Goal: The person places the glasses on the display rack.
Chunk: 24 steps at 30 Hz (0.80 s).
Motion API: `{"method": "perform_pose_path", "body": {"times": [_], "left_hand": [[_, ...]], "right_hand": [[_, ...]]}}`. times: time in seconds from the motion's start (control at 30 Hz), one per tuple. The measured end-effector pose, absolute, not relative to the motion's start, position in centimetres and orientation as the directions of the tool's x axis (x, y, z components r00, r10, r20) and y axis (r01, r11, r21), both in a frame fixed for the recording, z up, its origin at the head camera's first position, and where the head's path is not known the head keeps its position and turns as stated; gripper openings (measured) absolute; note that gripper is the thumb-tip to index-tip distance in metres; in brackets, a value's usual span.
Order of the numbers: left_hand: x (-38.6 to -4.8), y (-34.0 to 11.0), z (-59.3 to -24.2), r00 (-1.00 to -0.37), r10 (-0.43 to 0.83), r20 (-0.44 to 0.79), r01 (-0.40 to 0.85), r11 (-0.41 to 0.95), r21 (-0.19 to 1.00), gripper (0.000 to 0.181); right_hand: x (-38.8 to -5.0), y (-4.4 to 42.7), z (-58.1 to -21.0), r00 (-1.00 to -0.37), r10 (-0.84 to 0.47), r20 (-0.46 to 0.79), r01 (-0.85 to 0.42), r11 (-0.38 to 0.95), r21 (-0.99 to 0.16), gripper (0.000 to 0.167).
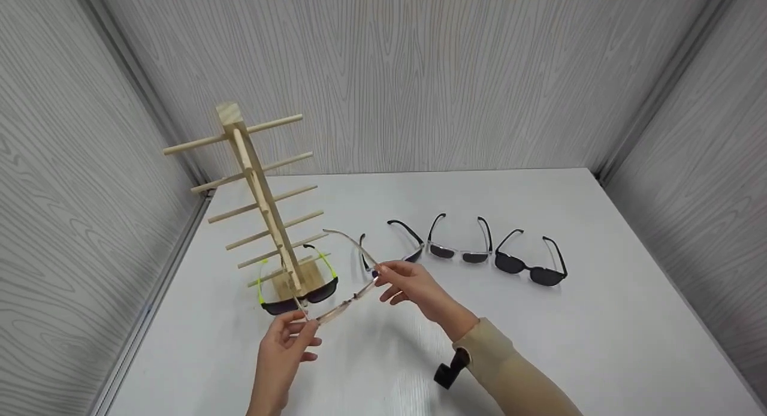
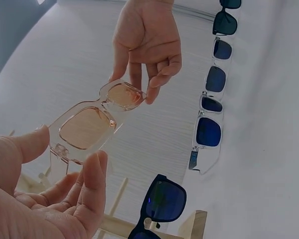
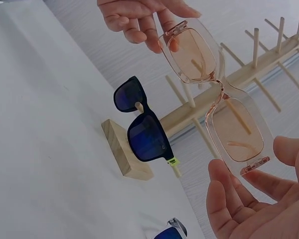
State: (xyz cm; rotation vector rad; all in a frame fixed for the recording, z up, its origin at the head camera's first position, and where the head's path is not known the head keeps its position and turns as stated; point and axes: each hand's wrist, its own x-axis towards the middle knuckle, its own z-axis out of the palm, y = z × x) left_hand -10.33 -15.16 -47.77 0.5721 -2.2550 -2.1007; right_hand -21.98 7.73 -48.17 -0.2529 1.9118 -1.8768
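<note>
Between both hands is a pair of clear-framed sunglasses with peach-tinted lenses (image 2: pixel 87 127), its temples unfolded toward the wooden stand. My left hand (image 1: pixel 284 347) pinches one end of the frame near the hinge with thumb and fingers. At the opposite end, my right hand (image 1: pixel 416 290) pinches the other hinge corner. Just beyond the left hand rises a wooden display stand (image 1: pixel 263 194) with several pegs on both sides. Black sunglasses with yellow-green temples (image 3: pixel 147 134) hang low on it, close to its wooden base (image 3: pixel 120 152).
Three more pairs lie in a row right of the stand: dark-templed sunglasses (image 1: pixel 413 254) partly hidden by the right hand, clear-framed sunglasses (image 1: pixel 460 253) and black sunglasses (image 1: pixel 530 271). The white table (image 1: pixel 605 320) is bounded by grey wood-grain panels (image 1: pixel 413 74). A black wrist mount (image 1: pixel 452 368) hangs below the right sleeve.
</note>
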Motion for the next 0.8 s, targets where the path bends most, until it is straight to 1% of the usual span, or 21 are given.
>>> {"method": "perform_pose_path", "body": {"times": [0.27,0.43,0.67,0.8], "left_hand": [[-10.4,-16.1,-47.4,-0.925,-0.301,-0.232,-0.254,0.036,0.967,0.053],[-10.5,-16.9,-47.3,-0.914,-0.322,-0.247,-0.276,0.048,0.96,0.052],[-11.1,-18.0,-47.5,-0.897,-0.362,-0.254,-0.276,0.01,0.961,0.053],[-11.4,-18.4,-47.6,-0.891,-0.38,-0.249,-0.267,-0.004,0.964,0.059]], "right_hand": [[-22.1,6.4,-48.0,-0.877,-0.443,-0.188,0.18,0.06,-0.982,0.041],[-22.1,5.5,-48.1,-0.872,-0.443,-0.208,0.205,0.055,-0.977,0.039],[-22.3,4.0,-48.2,-0.875,-0.427,-0.229,0.229,0.051,-0.972,0.038],[-22.4,3.3,-48.1,-0.877,-0.41,-0.25,0.251,0.052,-0.967,0.037]]}}
